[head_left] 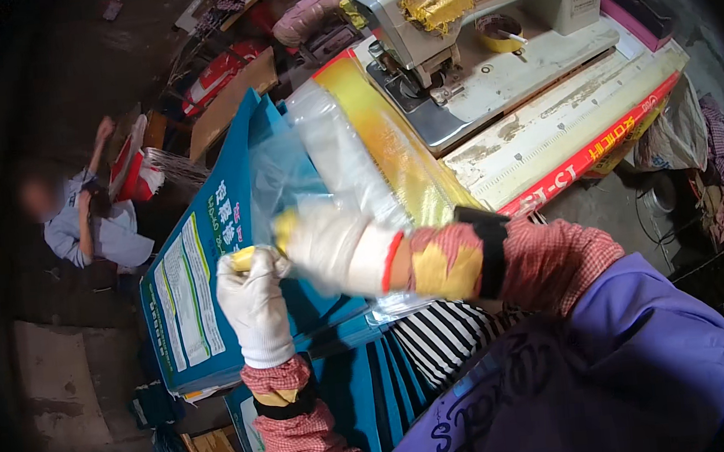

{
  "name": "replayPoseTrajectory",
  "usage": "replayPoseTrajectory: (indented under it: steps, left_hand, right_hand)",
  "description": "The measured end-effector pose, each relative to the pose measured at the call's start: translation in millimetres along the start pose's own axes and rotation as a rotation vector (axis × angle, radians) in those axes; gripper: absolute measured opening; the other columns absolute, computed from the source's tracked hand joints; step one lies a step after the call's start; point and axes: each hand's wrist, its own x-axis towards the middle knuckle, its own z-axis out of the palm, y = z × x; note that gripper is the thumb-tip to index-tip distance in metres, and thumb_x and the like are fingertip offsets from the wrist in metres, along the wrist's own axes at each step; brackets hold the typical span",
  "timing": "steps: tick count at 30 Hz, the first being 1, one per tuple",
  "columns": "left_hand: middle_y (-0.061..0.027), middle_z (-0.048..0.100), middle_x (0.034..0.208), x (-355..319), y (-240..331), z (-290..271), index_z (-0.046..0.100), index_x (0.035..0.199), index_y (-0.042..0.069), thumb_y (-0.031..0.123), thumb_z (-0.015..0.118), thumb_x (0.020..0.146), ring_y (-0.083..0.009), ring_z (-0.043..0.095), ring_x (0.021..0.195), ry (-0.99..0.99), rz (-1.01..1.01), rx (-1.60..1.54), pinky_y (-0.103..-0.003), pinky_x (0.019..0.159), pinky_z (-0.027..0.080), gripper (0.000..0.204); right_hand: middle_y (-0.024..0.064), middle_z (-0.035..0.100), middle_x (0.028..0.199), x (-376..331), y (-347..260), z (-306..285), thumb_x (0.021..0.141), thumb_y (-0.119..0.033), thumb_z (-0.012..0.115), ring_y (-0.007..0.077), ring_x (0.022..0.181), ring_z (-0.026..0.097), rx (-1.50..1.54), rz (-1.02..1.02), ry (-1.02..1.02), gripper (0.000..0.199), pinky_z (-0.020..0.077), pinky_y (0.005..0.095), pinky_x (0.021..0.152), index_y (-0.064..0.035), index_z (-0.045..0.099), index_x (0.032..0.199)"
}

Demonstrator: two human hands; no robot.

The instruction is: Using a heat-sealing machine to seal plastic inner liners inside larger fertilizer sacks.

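The white-gloved left hand (253,304) is over a stack of teal printed sacks (186,297), its fingers bent near the yellow-wrapped fingertips of the right hand (329,248); whether they pinch anything cannot be told. The right hand, also white-gloved, is blurred, so whether its fingers are apart, together or clamped cannot be told either. Just beyond both sets of fingers, a clear plastic bag (286,165) lies over the upper part of the sacks. Farther off, to the upper right of the fingers, stands an industrial sewing machine (563,15) with a yellow tape roll (496,40) on it. Well to the fingers' left is another person (103,223), and to their lower right lies black-and-white striped fabric (449,339).
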Motion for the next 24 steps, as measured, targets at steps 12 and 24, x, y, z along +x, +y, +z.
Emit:
replayPoseTrajectory:
  steps: [12, 24]
  left_hand:
    - [-0.0011, 0.05, 0.076, -52, 81, -61, 0.046, 0.085, 0.005, 0.014, 0.049, 0.091, -0.0066, 0.046, 0.067, 0.276, 0.3, 0.09, -0.018, 0.059, 0.036, 0.011]
    - [-0.006, 0.056, 0.071, -162, -9, 2, 0.059, 0.079, 0.006, -0.002, 0.058, 0.068, -0.0206, 0.056, 0.068, -1.245, -0.208, 0.686, -0.029, 0.062, 0.044, 0.014]
  right_hand:
    - [0.0112, 0.065, 0.076, 11, 109, 154, 0.077, -0.016, 0.055, 0.0271, 0.067, 0.062, -0.099, 0.389, -0.291, 0.013, 0.0493, 0.0339, 0.06, -0.0069, 0.065, 0.075]
    - [0.0113, 0.059, 0.107, 40, 78, 41, 0.087, -0.05, 0.038, 0.0276, 0.094, 0.056, 0.735, 1.007, -0.032, 0.054, 0.0415, 0.0385, 0.084, -0.0055, 0.054, 0.112]
